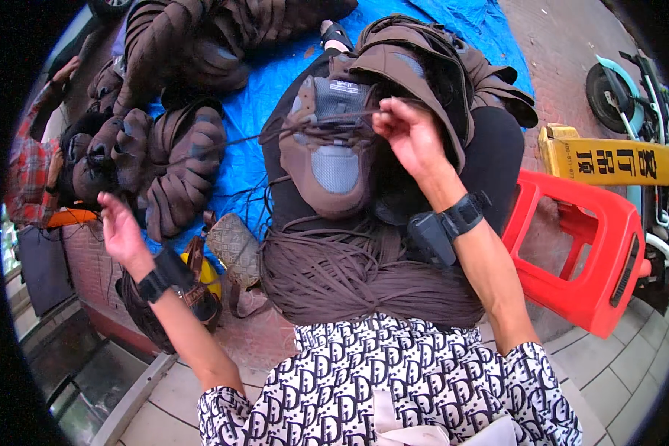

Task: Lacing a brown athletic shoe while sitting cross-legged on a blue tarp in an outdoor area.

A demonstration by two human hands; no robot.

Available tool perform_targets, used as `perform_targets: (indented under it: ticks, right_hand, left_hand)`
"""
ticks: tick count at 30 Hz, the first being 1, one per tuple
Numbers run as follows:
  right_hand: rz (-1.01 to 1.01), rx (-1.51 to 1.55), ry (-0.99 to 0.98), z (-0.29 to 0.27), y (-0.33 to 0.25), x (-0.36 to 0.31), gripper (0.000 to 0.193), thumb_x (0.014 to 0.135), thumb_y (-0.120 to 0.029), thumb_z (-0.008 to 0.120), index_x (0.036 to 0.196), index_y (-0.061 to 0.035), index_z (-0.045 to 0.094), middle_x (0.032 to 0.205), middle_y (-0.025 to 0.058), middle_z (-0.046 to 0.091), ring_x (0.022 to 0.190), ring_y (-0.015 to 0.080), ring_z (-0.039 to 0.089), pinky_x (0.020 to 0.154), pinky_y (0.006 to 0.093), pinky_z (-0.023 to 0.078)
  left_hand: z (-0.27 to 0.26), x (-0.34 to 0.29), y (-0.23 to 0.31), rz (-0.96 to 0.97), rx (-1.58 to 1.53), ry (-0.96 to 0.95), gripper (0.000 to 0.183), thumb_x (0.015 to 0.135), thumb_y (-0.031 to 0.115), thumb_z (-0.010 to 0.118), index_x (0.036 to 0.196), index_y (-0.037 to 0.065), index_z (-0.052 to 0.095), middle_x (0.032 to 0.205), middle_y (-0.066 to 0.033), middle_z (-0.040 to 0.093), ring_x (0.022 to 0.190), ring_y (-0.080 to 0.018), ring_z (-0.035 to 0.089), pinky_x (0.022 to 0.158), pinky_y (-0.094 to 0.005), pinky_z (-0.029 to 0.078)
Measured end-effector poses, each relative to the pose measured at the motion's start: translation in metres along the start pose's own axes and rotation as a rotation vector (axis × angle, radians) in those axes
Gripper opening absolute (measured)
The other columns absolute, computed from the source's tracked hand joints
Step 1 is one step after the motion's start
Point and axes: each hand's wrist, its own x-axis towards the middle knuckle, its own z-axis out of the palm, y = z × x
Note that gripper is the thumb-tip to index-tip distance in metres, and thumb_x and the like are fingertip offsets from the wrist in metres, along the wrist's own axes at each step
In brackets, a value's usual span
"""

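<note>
A brown shoe upper (337,178) with a grey-blue mesh toe and tongue lies on my lap, dark laces threaded across it. My right hand (410,140) is closed in a pinch on a dark shoelace (358,114) just right of the tongue. Far out to the left, my left hand (124,232) is raised with its fingers drawn together; a lace runs from the upper toward it, its end hard to see. Across my thighs, below the toe, spreads a thick bundle of brown laces (349,271).
Stacked brown uppers (438,56) rest over my right leg. More piles of uppers (182,167) lie at left on a blue tarp (238,167). A red plastic stool (609,245), a yellow sign (617,156) and a patterned pouch (233,249) are nearby. Another person's plaid sleeve (33,160) shows far left.
</note>
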Motion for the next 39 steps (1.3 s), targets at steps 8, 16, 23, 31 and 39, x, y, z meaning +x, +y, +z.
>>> perform_targets:
  ticks: [8, 16, 23, 31, 39]
  right_hand:
    - [-0.008, -0.369, -0.151, -0.017, -0.040, -0.068, 0.012, 0.074, -0.008, 0.054, 0.071, 0.0040, 0.055, 0.066, 0.0086, 0.054, 0.059, 0.0138, 0.047, 0.056, 0.0240, 0.035]
    - [-0.422, -0.080, -0.011, -0.117, -0.184, -0.140, 0.007, 0.078, -0.008, 0.054, 0.076, -0.0016, 0.053, 0.073, 0.0038, 0.047, 0.062, 0.0119, 0.039, 0.062, 0.0255, 0.038]
    - [-0.588, -0.194, 0.148, -0.097, -0.206, -0.136, 0.014, 0.078, -0.018, 0.058, 0.082, -0.0045, 0.059, 0.093, 0.0069, 0.059, 0.097, 0.0216, 0.051, 0.089, 0.0328, 0.034]
    - [-0.228, 0.014, -0.385, -0.018, -0.185, -0.112, 0.020, 0.081, -0.026, 0.056, 0.083, -0.0058, 0.055, 0.052, -0.0024, 0.034, 0.040, 0.0055, 0.031, 0.050, 0.0238, 0.035]
    - [-0.317, -0.768, -0.146, -0.043, -0.173, -0.117, 0.014, 0.082, -0.011, 0.047, 0.075, -0.0011, 0.054, 0.048, -0.0016, 0.036, 0.038, 0.0080, 0.028, 0.037, 0.0210, 0.028]
  left_hand:
    - [-0.066, 0.025, 0.088, 0.058, 0.168, 0.140, 0.022, 0.077, -0.007, 0.034, 0.095, -0.018, 0.042, 0.108, -0.0286, 0.048, 0.107, -0.0355, 0.045, 0.098, -0.0424, 0.034]
    - [-0.076, 0.058, 0.067, 0.262, 0.183, 0.388, 0.025, 0.085, 0.001, 0.022, 0.089, -0.016, 0.040, 0.107, -0.0301, 0.047, 0.106, -0.0368, 0.045, 0.097, -0.0442, 0.035]
    - [-0.023, 0.084, 0.002, 0.312, 0.606, 0.289, 0.018, 0.085, 0.004, 0.046, 0.094, -0.012, 0.047, 0.101, -0.0229, 0.052, 0.102, -0.0312, 0.050, 0.094, -0.0405, 0.039]
    - [0.099, 0.085, -0.082, 0.271, 1.488, -0.074, 0.028, 0.089, 0.017, 0.044, 0.105, -0.004, 0.052, 0.092, -0.0073, 0.055, 0.082, -0.0153, 0.054, 0.076, -0.0263, 0.043]
    - [0.191, 0.113, -0.126, 0.333, 1.915, -0.453, 0.034, 0.093, 0.019, 0.033, 0.117, -0.002, 0.045, 0.109, -0.0121, 0.053, 0.100, -0.0160, 0.052, 0.087, -0.0263, 0.040]
